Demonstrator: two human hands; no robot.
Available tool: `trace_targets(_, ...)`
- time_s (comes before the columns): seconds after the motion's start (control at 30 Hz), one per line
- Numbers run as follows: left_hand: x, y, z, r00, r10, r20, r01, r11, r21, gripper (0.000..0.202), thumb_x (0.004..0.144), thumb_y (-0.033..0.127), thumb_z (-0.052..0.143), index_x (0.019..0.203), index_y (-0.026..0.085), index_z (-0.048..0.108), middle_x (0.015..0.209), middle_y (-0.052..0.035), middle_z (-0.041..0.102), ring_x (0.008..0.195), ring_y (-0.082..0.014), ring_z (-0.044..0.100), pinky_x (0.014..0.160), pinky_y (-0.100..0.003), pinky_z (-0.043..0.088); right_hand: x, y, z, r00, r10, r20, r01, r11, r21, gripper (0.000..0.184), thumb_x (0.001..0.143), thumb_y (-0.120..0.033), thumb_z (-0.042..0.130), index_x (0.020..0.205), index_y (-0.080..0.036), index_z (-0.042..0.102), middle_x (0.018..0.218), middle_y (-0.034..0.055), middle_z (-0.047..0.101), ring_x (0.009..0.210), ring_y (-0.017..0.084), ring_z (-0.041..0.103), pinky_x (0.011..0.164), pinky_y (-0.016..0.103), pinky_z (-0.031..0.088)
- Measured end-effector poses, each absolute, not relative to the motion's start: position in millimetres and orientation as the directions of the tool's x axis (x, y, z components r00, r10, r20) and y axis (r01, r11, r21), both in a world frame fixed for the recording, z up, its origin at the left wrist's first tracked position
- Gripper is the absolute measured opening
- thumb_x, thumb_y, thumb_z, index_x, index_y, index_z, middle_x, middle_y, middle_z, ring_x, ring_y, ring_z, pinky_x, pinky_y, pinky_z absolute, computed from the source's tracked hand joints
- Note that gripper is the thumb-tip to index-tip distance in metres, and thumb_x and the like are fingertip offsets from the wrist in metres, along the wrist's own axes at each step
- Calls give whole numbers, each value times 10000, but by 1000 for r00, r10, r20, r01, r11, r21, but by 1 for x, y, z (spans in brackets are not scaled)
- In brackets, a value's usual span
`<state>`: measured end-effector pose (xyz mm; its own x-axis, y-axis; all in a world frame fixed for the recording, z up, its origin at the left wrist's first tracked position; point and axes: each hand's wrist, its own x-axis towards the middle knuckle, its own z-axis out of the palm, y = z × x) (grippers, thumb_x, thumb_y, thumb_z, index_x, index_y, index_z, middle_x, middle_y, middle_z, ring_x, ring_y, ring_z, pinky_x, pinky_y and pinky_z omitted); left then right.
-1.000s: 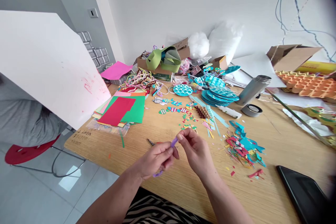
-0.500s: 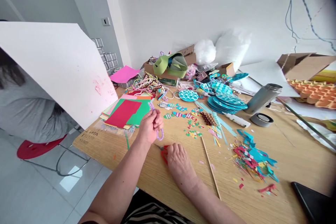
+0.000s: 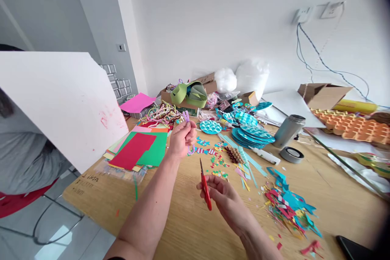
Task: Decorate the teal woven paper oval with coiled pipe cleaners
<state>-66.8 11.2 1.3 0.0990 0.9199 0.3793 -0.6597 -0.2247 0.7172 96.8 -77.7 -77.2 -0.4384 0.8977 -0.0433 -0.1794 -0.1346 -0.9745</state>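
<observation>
My left hand [image 3: 182,137] is raised above the wooden table [image 3: 195,227] with its fingers pinched on a purple pipe cleaner [image 3: 186,117], whose lower end curls under the palm. Nearer to me, my right hand [image 3: 224,200] grips red-handled scissors [image 3: 205,187], their blades pointing up and away. Small paper fish cut-outs [image 3: 203,143] and coloured scraps lie on the table just beyond both hands.
A stack of red and green paper sheets [image 3: 138,150] lies left. A large white board [image 3: 57,101] stands tilted at the left edge, with a person in grey behind it. Blue paper discs [image 3: 251,134], a metal flask [image 3: 286,131], tape roll [image 3: 291,154], scrap pile [image 3: 289,203] and boxes crowd the right.
My right hand has lifted the red scissors off the table. My left hand has kept the purple pipe cleaner and risen a little. The view has tilted up.
</observation>
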Motion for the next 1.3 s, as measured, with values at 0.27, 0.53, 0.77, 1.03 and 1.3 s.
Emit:
trace_targets(0.27, -34, 24, 0, 259, 897, 359, -602, -141, 786, 183, 790, 311, 607, 765, 137, 559, 456, 82, 284, 378, -31, 180, 368, -150, 126, 100, -78, -74, -311, 942, -122, -88, -157, -984, 453, 714, -606, 600, 722, -163, 502, 606, -15, 536, 531, 99, 495, 512, 226, 371)
trace_targets(0.53, -3, 24, -23, 396, 872, 288, -500, -59, 864, 243, 804, 373, 585, 780, 131, 567, 462, 85, 272, 391, -33, 165, 383, -164, 119, 106, -71, -75, -282, 935, -217, 68, -206, -976, 488, 711, -656, 544, 672, -175, 464, 490, -15, 557, 398, 100, 490, 401, 208, 332)
trace_targets(0.77, 3, 21, -24, 437, 852, 288, -480, -50, 876, 235, 822, 362, 562, 795, 128, 570, 468, 85, 275, 394, -36, 168, 384, -165, 126, 110, -69, -76, -247, 934, -259, 97, -242, -965, 498, 691, -659, 559, 655, -171, 469, 454, -17, 552, 354, 90, 471, 372, 198, 301)
trace_targets(1.03, 9, 14, -28, 525, 822, 221, -390, 2, 921, 260, 843, 395, 530, 807, 138, 549, 483, 84, 288, 395, -35, 166, 385, -174, 128, 112, -67, -76, -226, 942, -247, 88, -233, -968, 502, 686, -663, 556, 628, -171, 477, 441, -17, 549, 352, 90, 472, 376, 200, 316)
trace_targets(1.3, 5, 14, -25, 505, 827, 249, -410, -25, 912, 270, 826, 403, 556, 801, 134, 563, 470, 86, 281, 391, -33, 159, 389, -176, 127, 111, -68, -75, -226, 943, -243, 114, -222, -968, 508, 703, -678, 515, 609, -179, 482, 368, -46, 483, 290, 68, 377, 339, 200, 243)
